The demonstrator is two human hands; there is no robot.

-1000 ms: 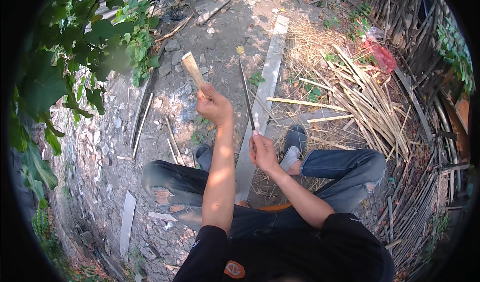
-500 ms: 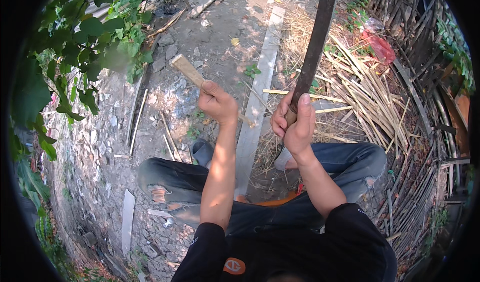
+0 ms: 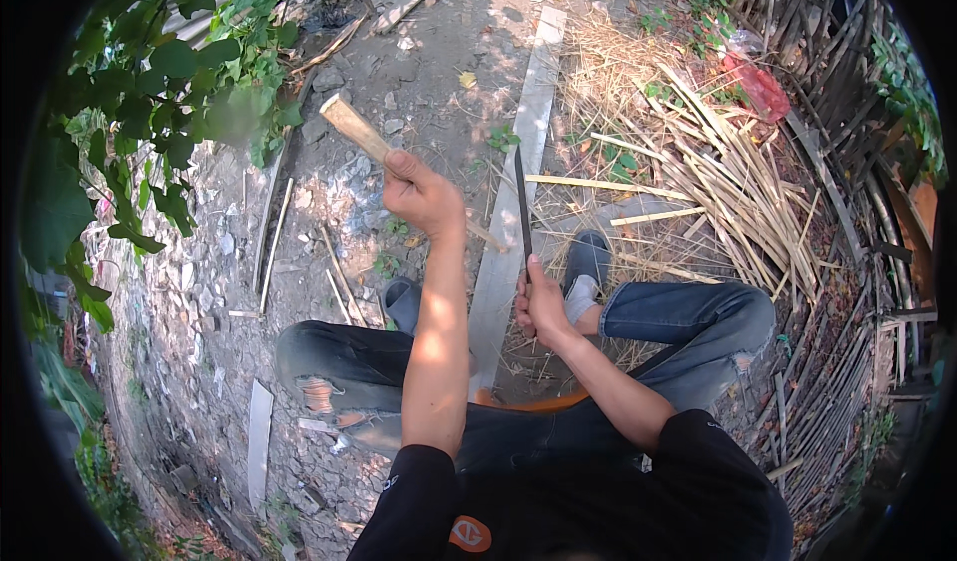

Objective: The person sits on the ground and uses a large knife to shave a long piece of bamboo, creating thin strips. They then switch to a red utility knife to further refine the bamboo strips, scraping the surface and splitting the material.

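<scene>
My left hand (image 3: 426, 196) is closed around a flat piece of split wood or bamboo (image 3: 355, 129). Its broad end juts out to the upper left, and a thin end shows beyond the wrist, over a long grey plank (image 3: 534, 103). Lower and to the right, my right hand (image 3: 544, 308) grips the handle of a long dark machete (image 3: 523, 202). The blade points away from me and shows almost edge-on, along the plank's right side. Wood and blade are apart.
Beyond my right foot (image 3: 588, 262) lies a pile of split strips (image 3: 743, 177) on straw (image 3: 608, 73), with a red bag (image 3: 758, 91) behind. A stick fence (image 3: 797, 23) borders the right; leafy vines (image 3: 169, 73) hang at left. An orange seat (image 3: 543, 402) shows beneath me.
My right hand has come down and left, lowering the machete from its raised position. My left hand has shifted slightly up and left with the wood piece.
</scene>
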